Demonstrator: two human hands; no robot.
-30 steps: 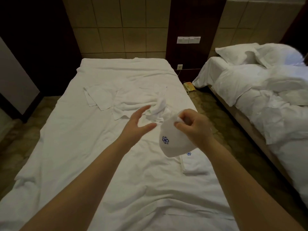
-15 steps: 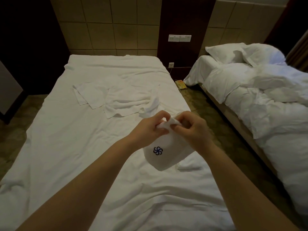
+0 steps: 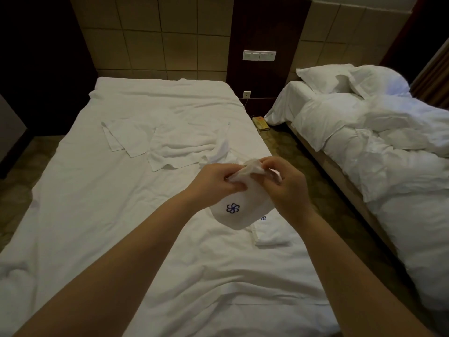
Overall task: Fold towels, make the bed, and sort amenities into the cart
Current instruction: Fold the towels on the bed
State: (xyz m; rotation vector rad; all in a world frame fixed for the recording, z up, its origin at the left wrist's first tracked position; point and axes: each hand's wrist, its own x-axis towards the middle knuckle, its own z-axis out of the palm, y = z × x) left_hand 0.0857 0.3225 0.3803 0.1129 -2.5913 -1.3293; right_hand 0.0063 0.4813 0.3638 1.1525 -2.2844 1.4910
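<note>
A white slipper (image 3: pixel 239 211) with a blue flower logo hangs above the near bed (image 3: pixel 97 215). My left hand (image 3: pixel 216 181) and my right hand (image 3: pixel 284 183) both pinch its crumpled upper end, close together. A second white slipper (image 3: pixel 269 233) with the same logo lies on the sheet just below them. Further up the bed lie a rumpled white towel (image 3: pixel 184 152) and flat white cloths (image 3: pixel 126 137).
A second bed (image 3: pixel 364 152) with a crumpled duvet and two pillows (image 3: pixel 340 74) stands to the right, across a narrow floor strip. A yellowish telephone (image 3: pixel 260 124) sits on the floor between the beds. Wall switches (image 3: pixel 259 55) are on the dark panel.
My left hand, open and apart a second ago, has come to the slipper and now pinches its top beside my right hand. The view has shifted slightly.
</note>
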